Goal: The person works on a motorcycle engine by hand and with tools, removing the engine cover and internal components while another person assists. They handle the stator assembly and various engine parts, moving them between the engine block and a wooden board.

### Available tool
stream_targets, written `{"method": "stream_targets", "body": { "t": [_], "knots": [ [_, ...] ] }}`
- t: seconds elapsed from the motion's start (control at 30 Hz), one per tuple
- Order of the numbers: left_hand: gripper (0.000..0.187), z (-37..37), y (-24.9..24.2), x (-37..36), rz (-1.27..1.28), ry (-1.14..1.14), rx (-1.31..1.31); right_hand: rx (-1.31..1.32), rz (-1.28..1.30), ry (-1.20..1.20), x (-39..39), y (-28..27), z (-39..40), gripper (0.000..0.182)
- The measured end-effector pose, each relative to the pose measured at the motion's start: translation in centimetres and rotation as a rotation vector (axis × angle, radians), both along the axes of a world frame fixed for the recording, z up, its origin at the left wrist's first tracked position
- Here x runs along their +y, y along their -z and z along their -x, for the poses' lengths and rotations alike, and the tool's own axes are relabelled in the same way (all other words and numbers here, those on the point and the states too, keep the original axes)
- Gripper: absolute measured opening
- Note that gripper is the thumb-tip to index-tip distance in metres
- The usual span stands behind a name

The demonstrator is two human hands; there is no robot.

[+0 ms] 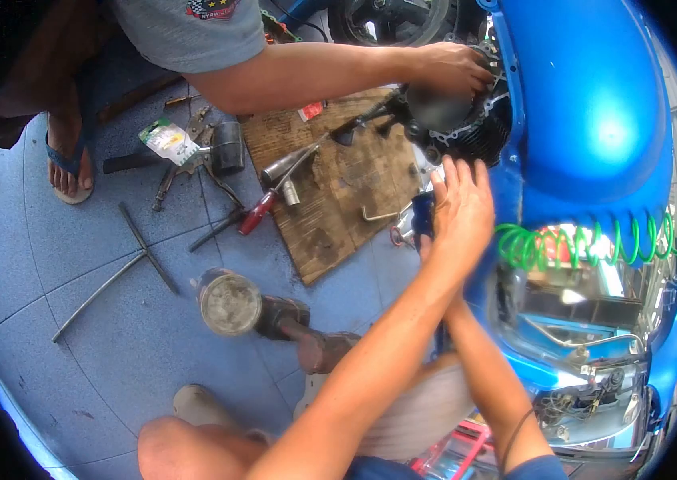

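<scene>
My left hand (464, 210) reaches up to the lower edge of the engine (470, 144), below its finned part, palm down, fingers stretched out and slightly apart. Beneath my left forearm, my right hand (425, 246) is mostly hidden; only a bit of finger shows, beside a dark part (422, 214) under the engine. What it holds, if anything, cannot be seen. Another person's hand (452, 70) touches the top of the engine's open face, its arm coming from the upper left.
Stained cardboard (346, 216) carries a socket tool and a hex key (378, 214). A red-handled screwdriver (258, 212), locking pliers and bars lie left. A mallet (230, 304) is nearer me. Blue bodywork (594, 104) and a green coiled hose (522, 246) stand right; a wheel is behind.
</scene>
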State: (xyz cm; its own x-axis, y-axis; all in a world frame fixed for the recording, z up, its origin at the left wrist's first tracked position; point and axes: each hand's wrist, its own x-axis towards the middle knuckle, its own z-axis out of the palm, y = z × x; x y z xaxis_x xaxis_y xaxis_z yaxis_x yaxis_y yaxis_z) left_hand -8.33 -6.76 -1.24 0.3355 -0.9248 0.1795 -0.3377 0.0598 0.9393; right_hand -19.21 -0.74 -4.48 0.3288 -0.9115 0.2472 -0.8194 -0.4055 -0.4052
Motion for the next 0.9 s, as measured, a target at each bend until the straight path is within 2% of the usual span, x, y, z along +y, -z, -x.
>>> {"method": "stream_targets", "body": {
  "t": [0.03, 0.13, 0.27, 0.37, 0.43, 0.47, 0.53, 0.67, 0.73, 0.9],
  "knots": [
    [0.093, 0.1, 0.0, 0.0, -0.001, 0.000, -0.001, 0.311, 0.027, -0.076, -0.2, 0.0, 1.1, 0.042],
    [0.092, 0.2, 0.1, -0.1, -0.004, -0.008, 0.003, 0.328, -0.034, -0.043, -0.2, 0.6, 2.5, 0.038],
    [0.092, 0.0, -0.1, -0.1, -0.005, 0.006, 0.013, 0.320, 0.011, -0.071, -0.2, 0.6, 2.3, 0.035],
    [0.092, 0.1, 0.1, -0.1, -0.003, 0.006, 0.011, 0.296, -0.093, 0.019, -0.1, -0.1, 1.2, 0.039],
    [0.092, 0.2, 0.1, -0.2, -0.003, 0.000, 0.010, 0.415, 0.013, -0.207, -0.7, -0.4, 0.1, 0.074],
    [0.093, 0.3, 0.2, -0.2, 0.002, 0.000, 0.009, 0.416, 0.009, -0.212, -0.6, -0.3, 0.0, 0.074],
    [0.091, 0.0, 0.1, -0.1, 0.009, 0.002, 0.018, 0.339, -0.036, -0.148, -0.4, -0.2, 0.1, 0.070],
    [0.089, 0.0, -0.2, -0.1, -0.002, -0.008, 0.016, 0.403, -0.098, -0.015, 0.3, -0.1, -0.4, 0.068],
    [0.089, -0.1, -0.3, 0.0, -0.005, -0.009, 0.024, 0.354, 0.155, -0.061, 0.2, 0.2, -1.3, 0.042],
    [0.088, -0.2, -0.3, 0.0, 0.006, -0.009, 0.033, 0.379, 0.215, -0.057, 0.5, 0.1, -1.6, 0.039]
  ]
}}
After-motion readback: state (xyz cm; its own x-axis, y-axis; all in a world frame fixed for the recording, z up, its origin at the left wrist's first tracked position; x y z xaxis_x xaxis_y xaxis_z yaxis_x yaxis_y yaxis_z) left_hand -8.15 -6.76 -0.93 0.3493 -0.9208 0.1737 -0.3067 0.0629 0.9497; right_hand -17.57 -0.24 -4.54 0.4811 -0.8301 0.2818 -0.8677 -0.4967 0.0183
